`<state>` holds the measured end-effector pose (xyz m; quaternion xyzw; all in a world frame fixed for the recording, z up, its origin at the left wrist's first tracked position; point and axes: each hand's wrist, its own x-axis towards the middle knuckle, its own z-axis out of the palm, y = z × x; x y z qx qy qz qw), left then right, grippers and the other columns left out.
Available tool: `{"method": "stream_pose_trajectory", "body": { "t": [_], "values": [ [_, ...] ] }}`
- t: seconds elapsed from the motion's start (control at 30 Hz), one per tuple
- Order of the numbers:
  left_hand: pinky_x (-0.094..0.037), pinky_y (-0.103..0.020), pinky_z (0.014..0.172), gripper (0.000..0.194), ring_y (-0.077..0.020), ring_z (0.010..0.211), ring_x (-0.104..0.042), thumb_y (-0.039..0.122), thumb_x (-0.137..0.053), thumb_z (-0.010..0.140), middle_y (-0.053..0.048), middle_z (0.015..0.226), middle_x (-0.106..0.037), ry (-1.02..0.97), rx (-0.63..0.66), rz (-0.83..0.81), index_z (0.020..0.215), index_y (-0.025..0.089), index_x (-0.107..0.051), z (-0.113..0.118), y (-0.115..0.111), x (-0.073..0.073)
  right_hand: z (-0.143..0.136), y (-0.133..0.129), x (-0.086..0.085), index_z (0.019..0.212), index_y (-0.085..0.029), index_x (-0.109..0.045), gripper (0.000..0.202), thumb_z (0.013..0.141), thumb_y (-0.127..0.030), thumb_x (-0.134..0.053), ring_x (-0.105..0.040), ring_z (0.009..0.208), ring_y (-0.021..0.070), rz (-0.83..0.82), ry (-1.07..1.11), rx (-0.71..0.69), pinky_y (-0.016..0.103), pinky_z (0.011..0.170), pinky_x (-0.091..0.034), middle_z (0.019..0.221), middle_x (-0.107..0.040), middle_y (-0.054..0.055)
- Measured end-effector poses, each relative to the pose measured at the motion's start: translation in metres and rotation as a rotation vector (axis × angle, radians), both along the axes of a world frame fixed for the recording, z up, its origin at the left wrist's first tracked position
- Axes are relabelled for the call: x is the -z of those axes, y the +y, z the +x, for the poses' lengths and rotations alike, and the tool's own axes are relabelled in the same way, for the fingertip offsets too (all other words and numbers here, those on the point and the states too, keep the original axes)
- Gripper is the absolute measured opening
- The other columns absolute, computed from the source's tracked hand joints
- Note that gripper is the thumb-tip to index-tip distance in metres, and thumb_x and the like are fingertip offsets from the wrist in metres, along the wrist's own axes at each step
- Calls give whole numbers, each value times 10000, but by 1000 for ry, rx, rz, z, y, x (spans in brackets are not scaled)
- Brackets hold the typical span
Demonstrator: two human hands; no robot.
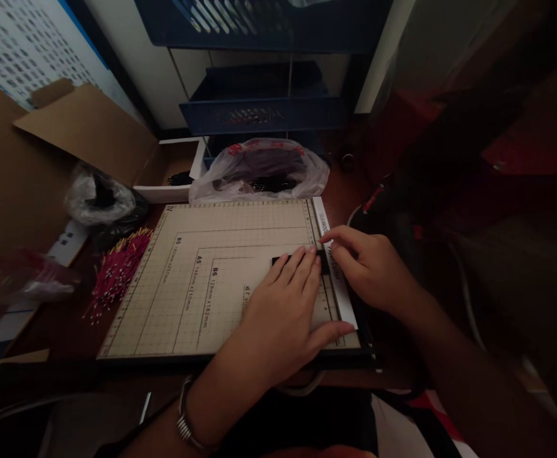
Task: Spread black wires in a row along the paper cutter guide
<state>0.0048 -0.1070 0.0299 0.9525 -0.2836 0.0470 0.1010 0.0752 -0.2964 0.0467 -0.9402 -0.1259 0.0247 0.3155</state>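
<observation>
A paper cutter board (187,219), cream with printed grid lines and size marks, lies flat in front of me. My left hand (285,312) rests on it palm down, fingers stretched out over a small black piece (277,260) with a finely toothed left end. Most of that piece is hidden under the fingers. The left thumb reaches to the white rail (346,305) along the board's right side. At the rail's upper part is my right hand (371,264), its fingers bent and thumb near the index finger. Anything between those fingertips is too small to make out.
Left of the board lies a bundle of dark red strands with yellowish ends (121,267). Behind it stand a clear plastic bag (100,197), an opened carton (164,191) and a white bag with black items (259,168). Blue tiered trays (264,114) rise at the back.
</observation>
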Motion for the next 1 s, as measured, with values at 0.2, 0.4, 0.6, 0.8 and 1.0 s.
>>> {"method": "stream_pose_trajectory", "body": {
  "t": [0.2, 0.4, 0.6, 0.8, 1.0],
  "values": [
    [-317, -507, 1341, 878, -313, 1619, -317, 711, -279, 1082, -175, 1719, -325, 37, 30, 1, 1613, 22, -401, 2, -1, -1, 1, 2, 2, 1141, -239, -752, 390, 945, -339, -430, -604, 693, 155, -16, 18, 74, 296, 698, -362, 812, -733, 36],
    [-266, -485, 1364, 820, -288, 1645, -245, 646, -290, 1106, -181, 1728, -311, 62, 55, -10, 1616, 10, -382, 3, -2, -3, 0, 3, 3, 1111, -242, -752, 359, 926, -345, -462, -602, 693, 153, -6, 17, 85, 300, 700, -373, 818, -738, 26],
    [-225, -495, 1378, 827, -274, 1659, -197, 663, -274, 1101, -149, 1763, -226, 104, -29, -28, 1642, 43, -352, 3, -3, -4, 1, 2, 5, 1100, -225, -757, 362, 910, -347, -475, -569, 645, 137, 22, -38, 81, 291, 666, -365, 765, -709, 13],
    [-291, -539, 1351, 939, -328, 1639, -260, 728, -185, 1074, -199, 1735, -283, 72, -179, -45, 1624, -10, -370, 5, -9, 2, -2, 3, 2, 975, -181, -775, 303, 873, -294, -514, -519, 566, 94, 182, -221, 86, 247, 605, -375, 633, -623, -9],
    [-258, -524, 1368, 938, -302, 1648, -237, 753, -246, 1062, -160, 1740, -293, 142, -149, -74, 1646, 25, -339, 8, -15, -3, -4, 1, 2, 936, -173, -776, 253, 881, -246, -540, -489, 529, 66, 230, -295, 89, 223, 560, -354, 612, -619, -22]
  ]
}}
